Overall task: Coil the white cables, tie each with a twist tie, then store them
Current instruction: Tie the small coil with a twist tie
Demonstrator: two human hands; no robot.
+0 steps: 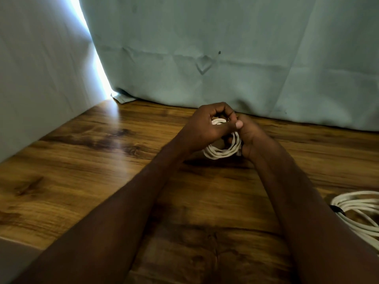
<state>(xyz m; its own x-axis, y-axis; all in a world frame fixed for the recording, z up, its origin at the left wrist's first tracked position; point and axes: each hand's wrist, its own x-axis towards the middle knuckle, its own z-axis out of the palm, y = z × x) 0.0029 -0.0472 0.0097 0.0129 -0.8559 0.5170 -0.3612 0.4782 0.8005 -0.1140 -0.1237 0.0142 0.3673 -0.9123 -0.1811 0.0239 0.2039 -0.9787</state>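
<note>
The work surface is a brown wood-grain laminate table point(86, 181), backed by a pale grey-green fabric curtain point(225, 48) with a bright gap of daylight at its left seam.

The small coil of thin white cable point(222, 151) is held just above the table near the curtain, between both hands. The left hand point(207, 128) has its fingers curled over the upper loops, thumb pressed across them. The right hand point(251, 136) grips the right side of the coil; its fingertips are hidden.

A second, larger coil of white cable point(361, 214), with a dark tie point(337, 210) on its left side, lies at the table's right edge.

Handling assessment: the cable appears light, soft and springy. Loops will likely spread if released. Pinch all strands together at one point and apply the tie there.
</note>
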